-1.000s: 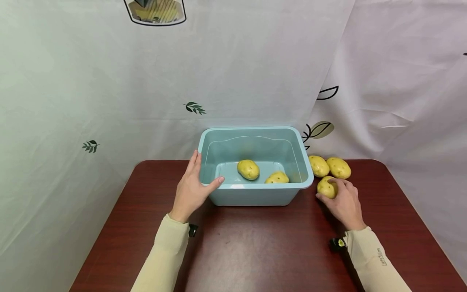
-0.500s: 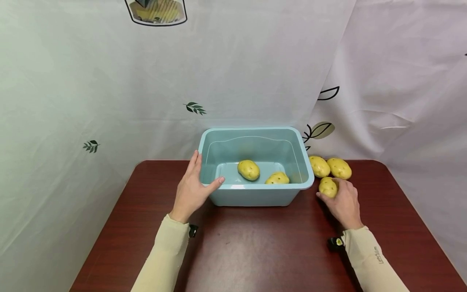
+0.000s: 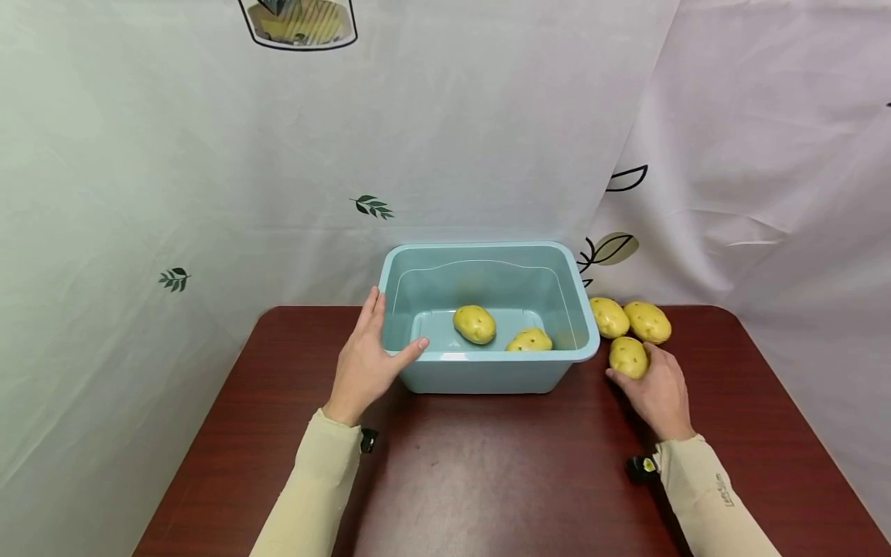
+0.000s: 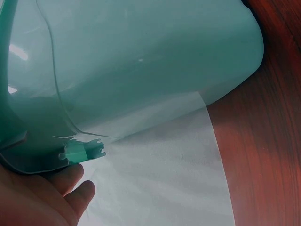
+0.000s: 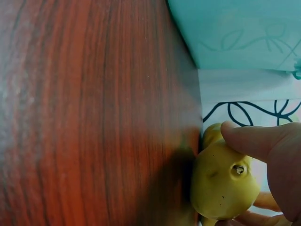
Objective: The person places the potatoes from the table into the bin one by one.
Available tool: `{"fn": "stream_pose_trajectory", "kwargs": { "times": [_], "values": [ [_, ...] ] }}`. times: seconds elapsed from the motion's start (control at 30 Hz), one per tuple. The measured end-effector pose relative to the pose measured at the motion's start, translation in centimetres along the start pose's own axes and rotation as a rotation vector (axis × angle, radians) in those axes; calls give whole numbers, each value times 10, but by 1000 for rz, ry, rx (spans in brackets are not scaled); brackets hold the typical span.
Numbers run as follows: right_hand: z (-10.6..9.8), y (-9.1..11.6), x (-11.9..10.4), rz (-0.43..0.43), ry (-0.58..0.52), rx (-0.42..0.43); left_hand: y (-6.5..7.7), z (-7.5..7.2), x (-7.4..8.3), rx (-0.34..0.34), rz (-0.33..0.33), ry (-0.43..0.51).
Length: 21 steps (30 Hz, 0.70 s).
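Observation:
In the head view, my left hand (image 3: 363, 362) rests against the left front corner of a light blue plastic bin (image 3: 480, 375). Its fingers lie straight along the left side, and the thumb reaches toward the front rim. The left wrist view has fingertips (image 4: 81, 195) just by the bin's rim. My right hand (image 3: 660, 391) holds a yellow potato (image 3: 628, 357) on the table, right of the bin. Thumb and fingers are on opposite sides of this potato (image 5: 223, 183) in the right wrist view. Inside the bin lie two potatoes, one near the middle (image 3: 475, 324) and one near the front (image 3: 530, 340).
Two more potatoes, a left one (image 3: 609, 318) and a right one (image 3: 648, 322), lie behind the held one, close to the bin's right side. A dark red wooden table (image 3: 480, 472) carries everything. White printed cloth (image 3: 487, 139) hangs along the back and sides.
The right hand has shifted very slightly, and the potato in it has turned or slid a little to the right. The left hand and the bin stay as they were.

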State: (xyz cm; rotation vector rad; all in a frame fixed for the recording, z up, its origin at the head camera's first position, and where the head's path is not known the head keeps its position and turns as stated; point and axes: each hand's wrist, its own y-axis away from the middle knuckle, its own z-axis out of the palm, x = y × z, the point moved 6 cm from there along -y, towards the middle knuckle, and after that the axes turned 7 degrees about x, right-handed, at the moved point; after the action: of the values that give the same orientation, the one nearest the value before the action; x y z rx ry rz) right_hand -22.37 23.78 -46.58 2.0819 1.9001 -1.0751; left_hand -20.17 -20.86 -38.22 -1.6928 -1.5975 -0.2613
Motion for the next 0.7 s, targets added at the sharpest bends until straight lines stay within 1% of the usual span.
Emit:
{"fn": "stream_pose_trajectory", "kwargs": {
  "times": [0.3,0.5,0.7],
  "values": [
    [-1,3,2,25,-11,18,0,0,0,-1,3,4],
    [-1,6,3,48,-19,15,0,0,0,0,1,4],
    [-2,7,2,46,-23,20,0,0,0,1,3,4]
  ]
}}
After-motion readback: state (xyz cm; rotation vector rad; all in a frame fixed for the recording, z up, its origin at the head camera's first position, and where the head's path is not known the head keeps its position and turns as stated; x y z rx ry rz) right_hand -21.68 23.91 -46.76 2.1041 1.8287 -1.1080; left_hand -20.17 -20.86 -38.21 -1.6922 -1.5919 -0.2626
